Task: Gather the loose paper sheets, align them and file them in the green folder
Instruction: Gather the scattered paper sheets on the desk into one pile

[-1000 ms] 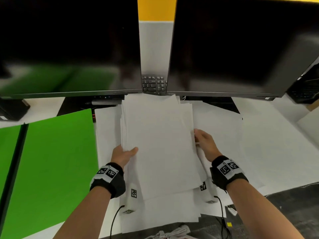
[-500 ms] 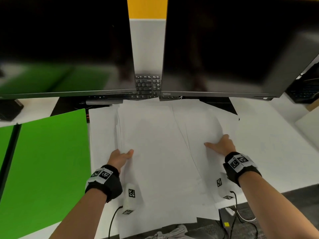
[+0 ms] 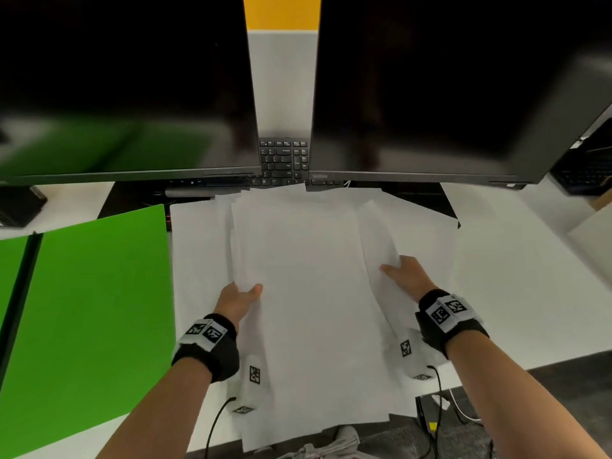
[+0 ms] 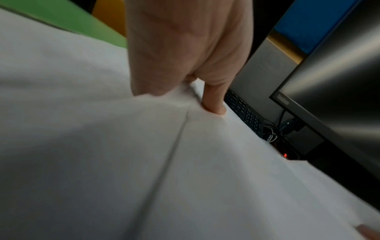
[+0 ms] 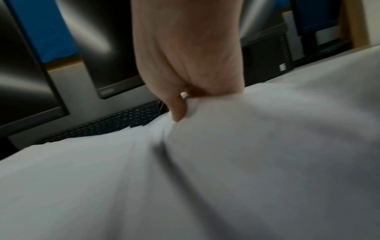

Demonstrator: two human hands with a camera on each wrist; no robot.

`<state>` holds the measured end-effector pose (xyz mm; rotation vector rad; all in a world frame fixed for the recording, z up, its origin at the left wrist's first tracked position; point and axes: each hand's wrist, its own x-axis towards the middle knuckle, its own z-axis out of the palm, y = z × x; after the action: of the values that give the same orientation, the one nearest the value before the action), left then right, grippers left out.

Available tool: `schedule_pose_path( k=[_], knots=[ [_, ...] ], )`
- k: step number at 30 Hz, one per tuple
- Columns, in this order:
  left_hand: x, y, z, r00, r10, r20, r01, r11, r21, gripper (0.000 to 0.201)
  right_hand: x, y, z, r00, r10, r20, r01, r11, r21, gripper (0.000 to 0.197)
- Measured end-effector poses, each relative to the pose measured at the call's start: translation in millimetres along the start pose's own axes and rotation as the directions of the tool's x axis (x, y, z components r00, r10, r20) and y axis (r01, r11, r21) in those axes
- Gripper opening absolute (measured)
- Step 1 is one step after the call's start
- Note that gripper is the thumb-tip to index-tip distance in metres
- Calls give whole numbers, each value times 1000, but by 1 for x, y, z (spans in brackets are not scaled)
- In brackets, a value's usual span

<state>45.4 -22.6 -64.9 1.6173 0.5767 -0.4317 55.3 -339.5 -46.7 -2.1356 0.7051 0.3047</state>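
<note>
A loose spread of white sheets (image 3: 308, 293) lies across the middle of a white desk (image 3: 516, 293), its far edges reaching a black keyboard (image 3: 284, 160) under two dark monitors, the left monitor (image 3: 126, 84) and the right monitor (image 3: 447, 84). The left hand (image 3: 240, 298) holds the near left side of the top bundle, thumb on top of the paper and fingers tucked beneath it; the left wrist view shows one fingertip (image 4: 213, 107) pressed into the sheets. The right hand (image 3: 405, 276) grips the right side of the pile, where the paper bunches upward; the right wrist view shows its thumb (image 5: 179, 112) pinching a fold of sheets against the curled fingers. More sheets fan out below and to either side, some hanging over the desk's near edge. The green folder (image 3: 92, 326) lies open and flat just left of the papers, touching or nearly touching their left edge, its dark spine (image 3: 20, 293) toward the far left. Both wrists wear black bands with printed markers, and thin cables (image 3: 215, 425) trail from them.
</note>
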Motion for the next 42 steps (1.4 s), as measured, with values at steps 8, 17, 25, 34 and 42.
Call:
schedule_pose_path(
  k=[8,17,25,34,42],
  knots=[
    [-2,0,28,995,29,92,-27,1000,-14,44,-14,-5,22,998,38,48,-51,957,286,53],
    [-1,4,5,962,177,-206,14,725,688,55,-25,-6,15,993,-67,94,40,964,264,35],
    [13,0,-24,864,123,-488,179,831,527,84,-22,18,-2,999,-5,54,-19,904,428,40],
    [33,12,-43,959,84,-272,67,862,503,47,-21,15,-6,990,-57,129,6,931,364,37],
    [20,27,-36,974,-3,-228,117,863,491,59,-7,12,-4,995,-24,-92,43,977,209,38]
  ],
)
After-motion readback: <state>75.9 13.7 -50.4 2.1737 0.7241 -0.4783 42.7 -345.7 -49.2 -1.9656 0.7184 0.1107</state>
